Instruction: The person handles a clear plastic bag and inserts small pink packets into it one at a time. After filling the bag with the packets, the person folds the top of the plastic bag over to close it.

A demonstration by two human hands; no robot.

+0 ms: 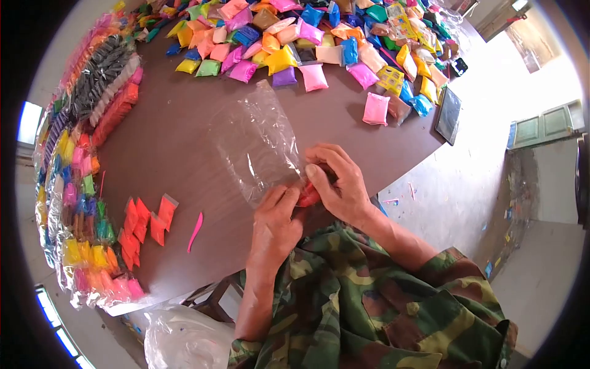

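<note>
At the table's (178,154) near edge, the left hand (276,216) is pinching the clear bag's (255,144) mouth, and the right hand (340,184) has its fingers curled round a red packet (309,197) right there.

Head camera looks steeply down (close, wide-angled) onto the table (178,154).

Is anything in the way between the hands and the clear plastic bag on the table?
Nothing visible does. The left hand holds the near end of the clear plastic bag and the right hand holds a red packet against it. The orange packets and pink strip lie apart to the left.
</note>
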